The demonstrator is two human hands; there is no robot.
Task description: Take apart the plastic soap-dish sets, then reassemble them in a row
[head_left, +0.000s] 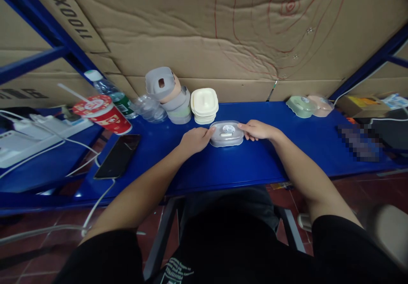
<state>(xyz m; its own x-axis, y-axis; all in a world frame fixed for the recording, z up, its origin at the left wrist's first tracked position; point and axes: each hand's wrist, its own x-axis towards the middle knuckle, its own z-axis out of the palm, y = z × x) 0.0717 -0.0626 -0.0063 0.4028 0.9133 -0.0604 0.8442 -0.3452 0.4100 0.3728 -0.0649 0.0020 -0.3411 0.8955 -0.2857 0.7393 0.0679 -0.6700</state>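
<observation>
Between my two hands a small grey plastic box with a clear lid (pixel 227 136) rests on the blue table (pixel 197 171). A round white label sits on its lid. My left hand (pixel 196 140) closes on the box's left end, thumb on the lid's edge. On the opposite end, my right hand (pixel 256 130) grips with its thumb on top and fingers curled at the side. Just behind the box is a stack of cream lids (pixel 204 103). Left of that stand stacked grey, peach and green tubs (pixel 165 92), with clear lids (pixel 149 109) beside them.
At the left are a red paper cup with a straw (pixel 106 114), a plastic bottle (pixel 119 99), a phone (pixel 118 156) and a white power strip (pixel 41 139) with cables. Green (pixel 301 106) and peach (pixel 320 106) lidded boxes stand back right. A cardboard wall (pixel 178 24) closes the back.
</observation>
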